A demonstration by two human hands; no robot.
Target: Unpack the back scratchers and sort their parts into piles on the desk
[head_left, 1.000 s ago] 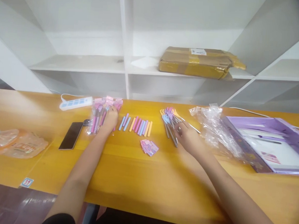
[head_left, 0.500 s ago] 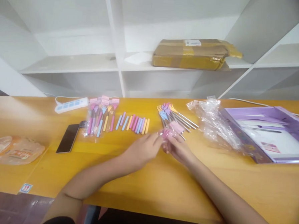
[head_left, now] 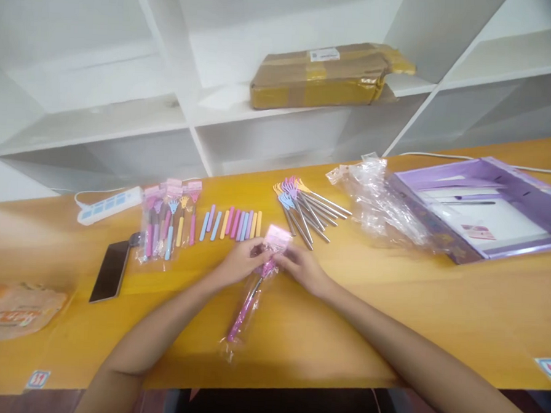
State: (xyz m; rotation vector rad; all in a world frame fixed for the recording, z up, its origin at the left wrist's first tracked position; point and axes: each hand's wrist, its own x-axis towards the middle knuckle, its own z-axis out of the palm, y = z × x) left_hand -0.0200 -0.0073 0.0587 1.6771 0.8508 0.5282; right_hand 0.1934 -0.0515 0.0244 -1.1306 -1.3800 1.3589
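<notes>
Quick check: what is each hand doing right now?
Left hand: pinching the top of the bagged pink stick.
Right hand: pinching the top of the same bag.

A single head-worn camera looks forward and down from the person's side of the yellow surface (head_left: 390, 311), close enough that both forearms run in from the bottom edge (the view sits tilted, the surface's far edge rising to the right), facing white shelves (head_left: 124, 100) behind.

Pink packaged scratcher (head_left: 247, 300), yellow table (head_left: 343, 333)
</notes>
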